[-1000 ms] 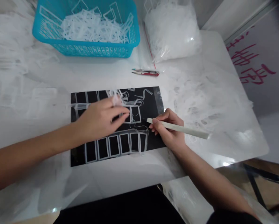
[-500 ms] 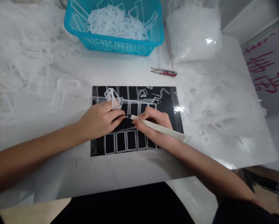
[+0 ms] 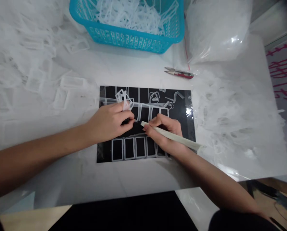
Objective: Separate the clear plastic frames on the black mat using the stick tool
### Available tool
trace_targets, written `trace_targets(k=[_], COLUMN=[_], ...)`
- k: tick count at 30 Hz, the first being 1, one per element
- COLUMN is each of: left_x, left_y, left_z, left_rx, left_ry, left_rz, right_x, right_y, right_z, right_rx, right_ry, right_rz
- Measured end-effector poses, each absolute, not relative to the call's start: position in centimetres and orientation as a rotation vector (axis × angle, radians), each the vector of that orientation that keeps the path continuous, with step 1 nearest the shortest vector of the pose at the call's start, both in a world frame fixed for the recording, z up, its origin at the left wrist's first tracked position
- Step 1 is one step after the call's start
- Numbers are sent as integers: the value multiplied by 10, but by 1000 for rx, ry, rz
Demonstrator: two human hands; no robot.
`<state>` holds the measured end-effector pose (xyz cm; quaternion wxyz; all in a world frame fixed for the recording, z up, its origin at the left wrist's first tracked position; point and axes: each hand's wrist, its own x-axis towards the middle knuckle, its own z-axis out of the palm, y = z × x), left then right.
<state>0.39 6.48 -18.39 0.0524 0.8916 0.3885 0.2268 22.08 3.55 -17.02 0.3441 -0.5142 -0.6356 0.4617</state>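
A black mat (image 3: 189, 125) lies on the white table (image 3: 124, 73) with translucent white rectangular frames (image 3: 130, 148) in rows on it. My left hand (image 3: 110, 122) presses down on the mat's middle, fingertips pinched near a loose bunch of frame scraps (image 3: 124, 98). My right hand (image 3: 165, 130) grips a long pale stick-like tool (image 3: 177, 138) like a pen. The tool's tip almost meets my left fingertips over the mat.
A blue basket (image 3: 134, 41) full of white frames stands at the back. A clear bag (image 3: 215, 32) of white pieces lies to its right, with red-handled snips (image 3: 180, 73) in front. Loose frames litter the table's left (image 3: 37, 80) and right (image 3: 230, 112) sides.
My right hand has moved left from the mat's right edge, bringing the tool's tip up to my left fingers. The view has shifted, so everything sits further right.
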Motion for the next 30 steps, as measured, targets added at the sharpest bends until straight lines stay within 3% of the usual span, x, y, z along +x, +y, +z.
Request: trace_targets(k=[17,24,30], left_x=[10,19,4], left_y=[57,60,83], left_z=[-181,-176,-149], left_rx=[2742,2322,1590], left_ry=[1132,1333,1245], left_rz=[588,457,871], right_x=[220,221,219], right_y=[39,40,41], right_z=[-167,-167,-170], right_rx=[-1291,-1281,-1303], right_ry=[-1700,-1697,-1673], right_rz=[1244,1250,1250])
